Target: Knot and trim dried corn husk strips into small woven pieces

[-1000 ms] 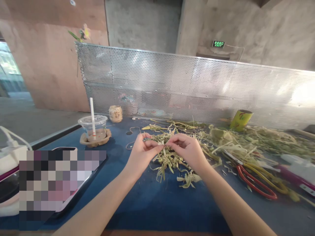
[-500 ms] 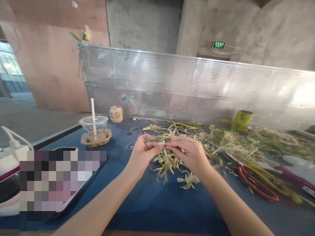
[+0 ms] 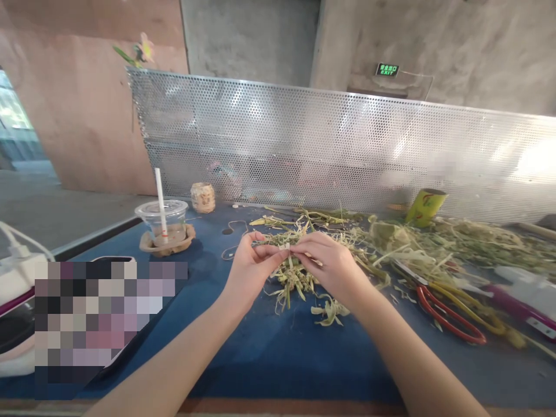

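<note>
Over one blue desk (image 3: pixel 260 359), one pale strip (image 3: pixel 291 262)
Left hand (image 3: pixel 252 265) and right hand (image 3: pixel 333 262) each pinch it in a fingertip grip; one lit sign (image 3: pixel 387 70) reads "安全出口 EXIT".

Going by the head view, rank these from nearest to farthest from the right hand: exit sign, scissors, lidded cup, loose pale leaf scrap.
From the right hand:
1. Loose pale leaf scrap: just below it in the view.
2. Scissors: on the table, to its right.
3. Lidded cup: across on the left.
4. Exit sign: on the background wall.
</note>
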`<state>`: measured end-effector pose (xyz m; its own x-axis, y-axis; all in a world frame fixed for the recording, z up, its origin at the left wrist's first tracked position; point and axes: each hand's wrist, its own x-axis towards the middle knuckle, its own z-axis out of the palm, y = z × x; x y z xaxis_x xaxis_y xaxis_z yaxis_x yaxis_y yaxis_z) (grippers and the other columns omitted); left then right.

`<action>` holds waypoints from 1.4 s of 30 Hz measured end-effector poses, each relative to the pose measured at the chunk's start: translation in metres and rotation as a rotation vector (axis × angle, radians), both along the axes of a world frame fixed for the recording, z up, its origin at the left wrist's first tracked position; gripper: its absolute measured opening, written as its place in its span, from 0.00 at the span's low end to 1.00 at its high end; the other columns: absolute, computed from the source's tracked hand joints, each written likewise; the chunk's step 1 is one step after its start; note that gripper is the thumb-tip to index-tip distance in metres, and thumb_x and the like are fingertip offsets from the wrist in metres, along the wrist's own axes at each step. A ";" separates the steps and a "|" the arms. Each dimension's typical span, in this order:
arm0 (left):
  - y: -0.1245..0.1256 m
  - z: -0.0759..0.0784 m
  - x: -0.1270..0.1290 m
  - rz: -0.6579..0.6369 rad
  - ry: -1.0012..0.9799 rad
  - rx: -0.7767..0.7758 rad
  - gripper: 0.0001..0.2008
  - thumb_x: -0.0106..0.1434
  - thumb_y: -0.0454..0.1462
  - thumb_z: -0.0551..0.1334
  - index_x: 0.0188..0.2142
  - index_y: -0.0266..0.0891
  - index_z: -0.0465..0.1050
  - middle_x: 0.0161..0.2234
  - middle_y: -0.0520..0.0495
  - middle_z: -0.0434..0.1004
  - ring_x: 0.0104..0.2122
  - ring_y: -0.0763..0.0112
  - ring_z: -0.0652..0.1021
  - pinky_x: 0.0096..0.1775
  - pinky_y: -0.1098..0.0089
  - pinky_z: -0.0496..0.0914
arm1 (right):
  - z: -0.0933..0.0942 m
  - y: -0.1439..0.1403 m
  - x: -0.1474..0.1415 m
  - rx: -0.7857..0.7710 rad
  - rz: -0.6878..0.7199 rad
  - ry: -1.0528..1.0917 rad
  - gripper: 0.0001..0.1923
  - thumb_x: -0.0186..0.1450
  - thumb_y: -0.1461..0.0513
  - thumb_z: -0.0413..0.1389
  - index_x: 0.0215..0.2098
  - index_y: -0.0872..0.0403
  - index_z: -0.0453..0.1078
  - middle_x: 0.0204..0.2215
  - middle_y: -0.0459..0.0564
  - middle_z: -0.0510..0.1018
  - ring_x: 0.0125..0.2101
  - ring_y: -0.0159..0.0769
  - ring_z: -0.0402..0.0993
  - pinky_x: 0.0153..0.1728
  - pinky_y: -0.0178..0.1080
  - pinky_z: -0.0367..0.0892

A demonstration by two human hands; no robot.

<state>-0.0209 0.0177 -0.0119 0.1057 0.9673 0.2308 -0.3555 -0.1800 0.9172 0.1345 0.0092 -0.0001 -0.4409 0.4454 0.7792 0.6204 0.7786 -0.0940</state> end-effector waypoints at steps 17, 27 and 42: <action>0.001 -0.005 0.003 0.095 0.022 0.070 0.22 0.48 0.33 0.66 0.32 0.41 0.51 0.20 0.57 0.74 0.22 0.78 0.72 0.28 0.76 0.63 | -0.009 0.001 -0.010 0.130 -0.142 0.019 0.08 0.61 0.67 0.50 0.32 0.57 0.71 0.29 0.51 0.75 0.31 0.34 0.68 0.35 0.37 0.68; -0.001 -0.002 -0.001 0.135 0.105 0.118 0.22 0.49 0.35 0.66 0.33 0.42 0.50 0.20 0.58 0.73 0.22 0.76 0.72 0.28 0.74 0.63 | -0.006 -0.003 -0.008 0.172 -0.252 -0.144 0.10 0.64 0.65 0.46 0.35 0.57 0.70 0.33 0.51 0.75 0.34 0.35 0.69 0.34 0.37 0.67; -0.005 -0.002 -0.003 0.313 0.435 0.323 0.17 0.51 0.37 0.64 0.34 0.43 0.54 0.26 0.54 0.73 0.26 0.73 0.72 0.27 0.73 0.59 | 0.001 0.000 0.004 -0.112 -0.104 0.042 0.07 0.62 0.65 0.50 0.32 0.52 0.71 0.33 0.47 0.76 0.37 0.32 0.69 0.38 0.35 0.66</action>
<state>-0.0243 0.0122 -0.0134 -0.0210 0.8560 0.5166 0.1523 -0.5079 0.8478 0.1387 0.0094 0.0009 -0.3558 0.5720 0.7391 0.6906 0.6938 -0.2045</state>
